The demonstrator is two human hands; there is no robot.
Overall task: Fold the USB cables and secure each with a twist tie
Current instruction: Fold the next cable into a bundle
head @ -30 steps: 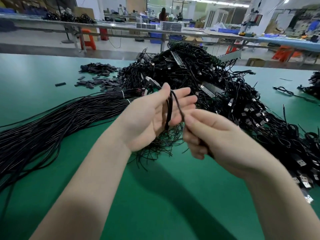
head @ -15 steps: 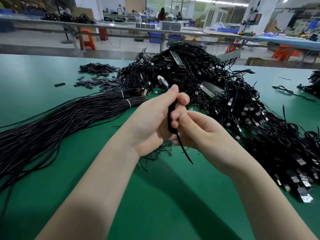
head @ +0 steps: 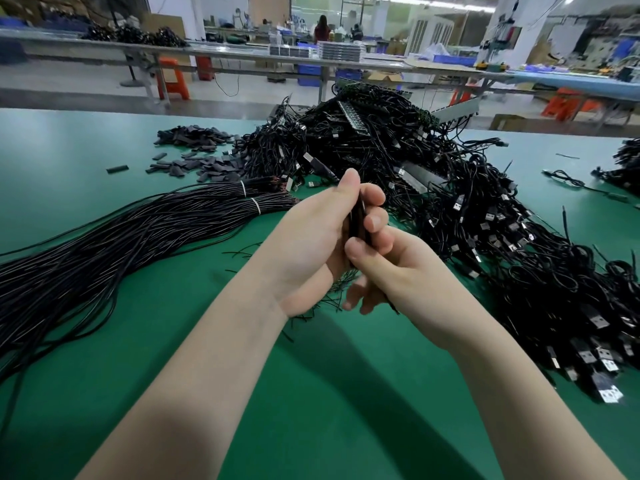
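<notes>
A folded USB cable is gripped in the left hand; something thin, probably a twist tie, is pinched by the right hand. If either grip is loosened, the folds could spring open.

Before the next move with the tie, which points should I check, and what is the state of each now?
1. Left hand holds the folded cable: ok.
2. Right hand grip at the bundle's lower part: ok.
3. Twist tie wrapped around the cable: cannot tell, the fingers hide it.
4. Tie ends twisted together: cannot tell.
5. Bundle lifted free of the cable pile: ok.
6. Bare green table below the hands for setting it down: ok.
</notes>
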